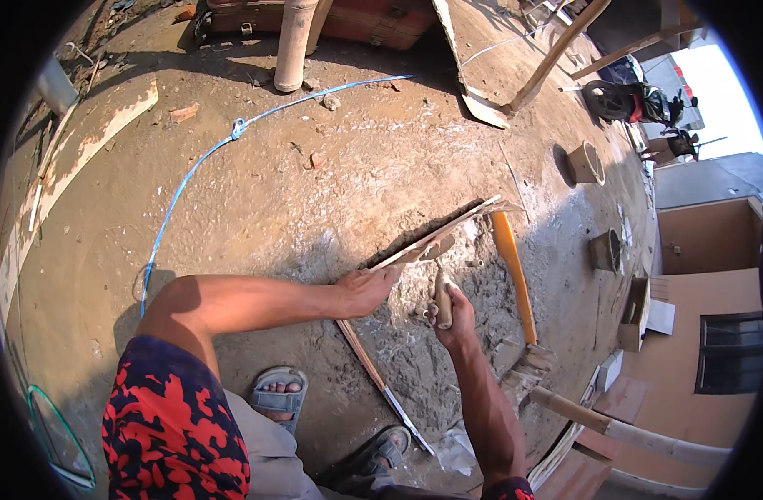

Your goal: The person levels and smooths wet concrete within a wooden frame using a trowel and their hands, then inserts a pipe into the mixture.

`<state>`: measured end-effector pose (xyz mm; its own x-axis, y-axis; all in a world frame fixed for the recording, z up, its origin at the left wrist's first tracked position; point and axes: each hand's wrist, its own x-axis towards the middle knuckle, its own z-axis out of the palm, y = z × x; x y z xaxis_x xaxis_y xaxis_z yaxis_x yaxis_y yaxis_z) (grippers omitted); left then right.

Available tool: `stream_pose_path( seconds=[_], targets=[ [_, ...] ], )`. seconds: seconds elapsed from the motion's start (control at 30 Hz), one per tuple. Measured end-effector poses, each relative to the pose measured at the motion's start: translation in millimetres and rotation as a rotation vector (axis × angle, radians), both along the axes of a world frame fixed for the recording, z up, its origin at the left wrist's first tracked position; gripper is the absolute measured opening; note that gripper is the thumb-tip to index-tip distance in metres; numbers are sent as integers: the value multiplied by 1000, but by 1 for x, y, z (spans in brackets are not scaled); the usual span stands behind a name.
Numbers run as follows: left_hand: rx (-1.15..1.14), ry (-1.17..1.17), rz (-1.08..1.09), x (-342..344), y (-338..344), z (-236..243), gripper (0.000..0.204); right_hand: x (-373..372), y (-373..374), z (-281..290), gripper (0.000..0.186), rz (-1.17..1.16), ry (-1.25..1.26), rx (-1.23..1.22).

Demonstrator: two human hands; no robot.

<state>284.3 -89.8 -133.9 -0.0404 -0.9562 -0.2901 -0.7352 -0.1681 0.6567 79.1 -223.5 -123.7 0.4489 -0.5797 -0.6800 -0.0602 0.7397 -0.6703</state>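
Observation:
In my right hand [454,317] is a trowel [444,300], its handle pointing toward me and its mud-smeared blade up against a thin wooden board [448,232]. My left hand [369,290] is closed at the near end of that board, which slants away to the right. Below the trowel lies wet grey mortar [406,367], rough and lumpy. An orange-yellow wooden strip [515,275] borders the mortar on the right. A narrow strip [373,375] runs along its near left side. My left fingertips are partly hidden.
A blue hose [181,179] curves across the muddy ground at left. Bamboo poles [291,50] stand at the back beside a red chest [356,23]. Two buckets [586,164] sit at right, near a motorcycle [632,102]. A bamboo pole [632,433] lies at lower right.

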Motion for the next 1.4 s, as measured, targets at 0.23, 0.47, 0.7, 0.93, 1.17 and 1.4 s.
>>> stream_pose_path(
  seconds=[0.23,0.47,0.7,0.93,1.17,1.4],
  targets=[
    [7,89,-3,7,0,-7,61,2,55,15,24,192,52,70],
    [16,122,-8,13,-15,-9,72,-36,54,86,34,432,233,58],
    [-77,-142,-32,2,-7,42,85,-96,-51,159,38,653,847,-649],
    [-44,-140,-499,-42,31,117,64,-196,-90,144,38,499,1030,-713],
    [239,-116,-904,-141,47,243,58,-243,-111,46,32,368,1101,-817],
    [-221,-182,-1162,-207,79,282,65,-274,-121,5,33,331,1127,-875]
  ],
)
